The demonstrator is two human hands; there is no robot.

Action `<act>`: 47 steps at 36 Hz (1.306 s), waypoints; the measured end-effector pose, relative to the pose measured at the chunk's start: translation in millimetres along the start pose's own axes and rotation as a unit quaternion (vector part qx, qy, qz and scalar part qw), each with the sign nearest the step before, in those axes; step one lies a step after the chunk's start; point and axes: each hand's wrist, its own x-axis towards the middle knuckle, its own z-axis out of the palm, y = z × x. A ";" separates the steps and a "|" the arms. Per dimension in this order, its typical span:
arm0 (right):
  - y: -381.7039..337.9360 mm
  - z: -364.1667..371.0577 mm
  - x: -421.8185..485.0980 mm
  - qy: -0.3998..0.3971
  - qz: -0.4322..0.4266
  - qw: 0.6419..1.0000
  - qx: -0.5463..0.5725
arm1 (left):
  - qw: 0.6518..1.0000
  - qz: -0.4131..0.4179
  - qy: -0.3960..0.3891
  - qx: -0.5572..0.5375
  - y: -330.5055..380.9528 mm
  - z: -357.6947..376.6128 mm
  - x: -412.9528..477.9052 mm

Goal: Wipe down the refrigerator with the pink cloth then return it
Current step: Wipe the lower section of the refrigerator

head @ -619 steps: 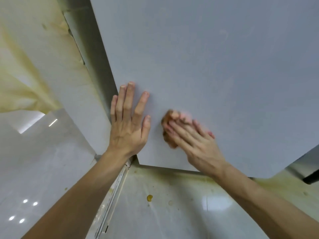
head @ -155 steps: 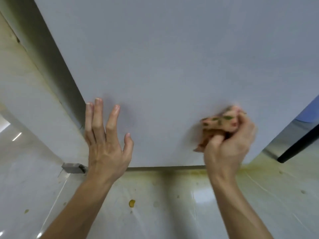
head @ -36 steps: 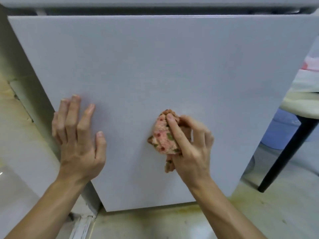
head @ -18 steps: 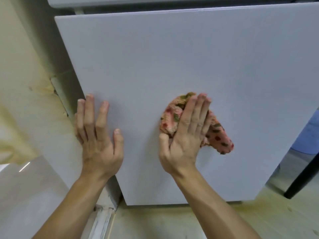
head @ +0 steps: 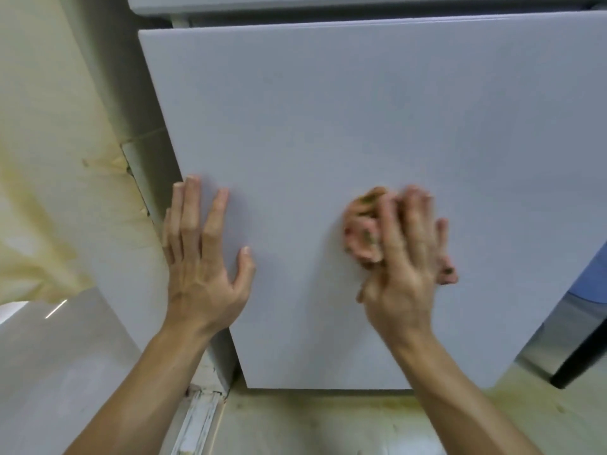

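The refrigerator's pale grey lower door (head: 328,126) fills most of the view. My left hand (head: 203,257) lies flat on the door near its left edge, fingers straight and spread. My right hand (head: 404,264) presses the pink cloth (head: 363,231) against the door with straight fingers. The cloth is bunched, speckled with green and red, and shows to the left of my fingers and a little past them on the right. My right hand is blurred by motion.
A stained cream wall (head: 49,159) stands left of the refrigerator. Glossy floor tiles (head: 49,372) lie below, with yellow stains along the refrigerator's base (head: 328,408). A black table leg (head: 578,362) and a blue container (head: 594,274) are at the right.
The cloth is more bunched under my right hand than half a second ago, with less trailing to the right. The view has shifted, so the door sits further right. My left hand stays flat.
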 end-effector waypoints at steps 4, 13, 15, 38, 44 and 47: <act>15.3 -21.3 22.9 0.080 0.134 0.987 0.049 | 1.000 0.002 0.009 -0.007 2.5 2.6 2.9; -53.0 23.2 44.4 0.079 0.105 0.986 0.100 | 0.999 -0.022 0.034 -0.003 -18.6 -13.9 -3.3; -70.2 39.0 41.9 0.020 0.035 0.998 0.050 | 0.999 -0.030 0.037 0.006 -25.8 -19.3 -6.6; 12.6 67.6 -202.0 -0.420 -0.311 0.849 0.078 | 0.997 -0.073 -0.034 -0.008 -23.2 -8.4 -71.2; -13.3 51.9 -146.9 -0.219 -0.198 0.953 0.067 | 0.996 -0.075 -0.046 -0.019 -14.2 4.1 -78.8; -28.4 54.0 -110.5 -0.084 -0.140 0.986 0.027 | 0.995 -0.081 -0.040 -0.033 -12.9 7.0 -80.0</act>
